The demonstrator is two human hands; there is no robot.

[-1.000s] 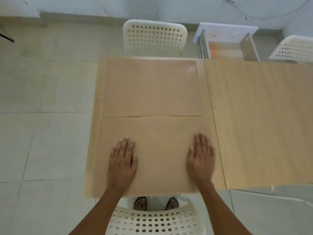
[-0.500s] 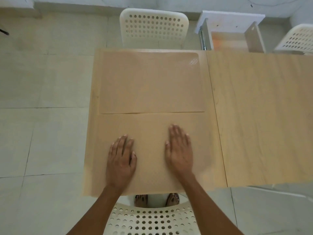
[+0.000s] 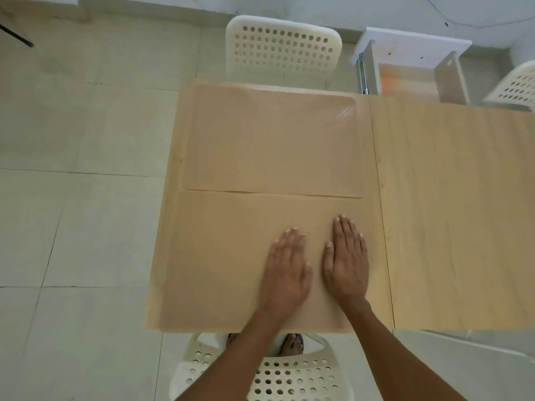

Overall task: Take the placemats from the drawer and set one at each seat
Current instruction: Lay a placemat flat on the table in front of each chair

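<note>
Fingers [image 3: 344,230] of both hands flat, extended, gripping nothing, pressing the near tan rectangular placemat [image 3: 220,256] | left hand [image 3: 286,270], right hand [image 3: 346,264] | advice: smooth outward, edges square | second tan placemat [image 3: 269,140] lies beyond.

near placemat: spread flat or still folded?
Spread flat. The near placemat lies in one layer on the table, edges straight, with the left hand and right hand palm-down on it.

both hands, left hand [image 3: 285,269] and right hand [image 3: 346,260], lie flat side by side on the near placemat [image 3: 220,256], far placemat [image 3: 269,140] touching it, drawer [image 3: 411,79] open behind the table [image 3: 451,212]
</note>
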